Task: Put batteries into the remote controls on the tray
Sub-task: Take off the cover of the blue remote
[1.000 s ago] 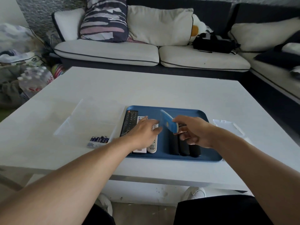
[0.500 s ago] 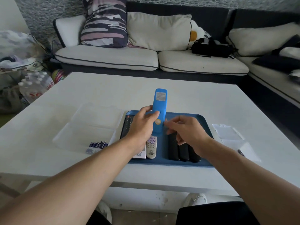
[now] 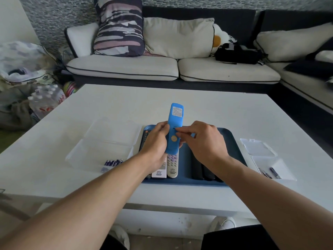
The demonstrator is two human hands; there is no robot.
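A blue remote (image 3: 173,129) is held upright, back side showing, above the blue tray (image 3: 232,139). The left hand (image 3: 155,141) grips its lower half; the right hand (image 3: 201,139) has its fingertips pinched at the back cover. The cover could jump free if forced. The cover seam is hard to make out, and the remotes still on the tray are partly hidden.

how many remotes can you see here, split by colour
blue remote: 1
white remote: 1
grey remote: 1
black remotes, partly hidden by the arms: 4
total: 7
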